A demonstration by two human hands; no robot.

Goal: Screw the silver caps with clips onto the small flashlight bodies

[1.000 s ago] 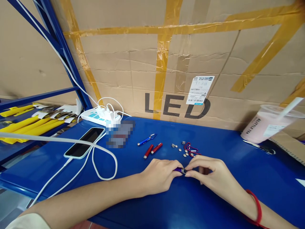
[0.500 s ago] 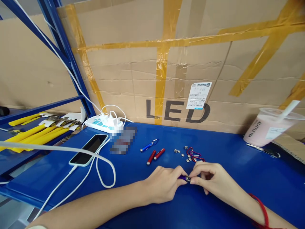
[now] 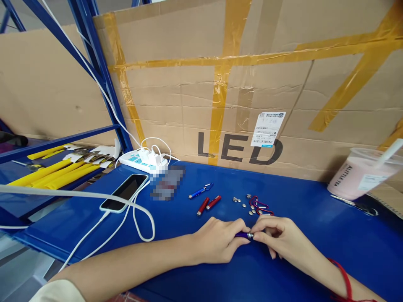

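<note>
My left hand (image 3: 220, 240) is closed around a small purple-blue mini flashlight (image 3: 242, 235), most of its body hidden in the fingers. The thumb and index finger of my right hand (image 3: 277, 235) pinch the silver end of the same flashlight; whether a separate small part is between them cannot be made out. Beyond my hands lie two red mini flashlights (image 3: 213, 203) and a blue one (image 3: 197, 193) with a clip attached. Several small silver round pieces (image 3: 244, 205) are scattered beside red and purple carabiner clips (image 3: 258, 204), just past my right hand.
On the left, a phone (image 3: 125, 193) charges by a white cable from a power strip (image 3: 143, 161). A cup of pink drink (image 3: 362, 176) stands at right, with keys (image 3: 355, 204) before it. A cardboard sheet (image 3: 176, 105) backs the blue table (image 3: 176, 285). Yellow-handled tools (image 3: 63, 172) lie far left.
The camera view has shifted slightly, so things appear a little further right. Both hands stay on the flashlight, and a little more of its silver end shows between them.
</note>
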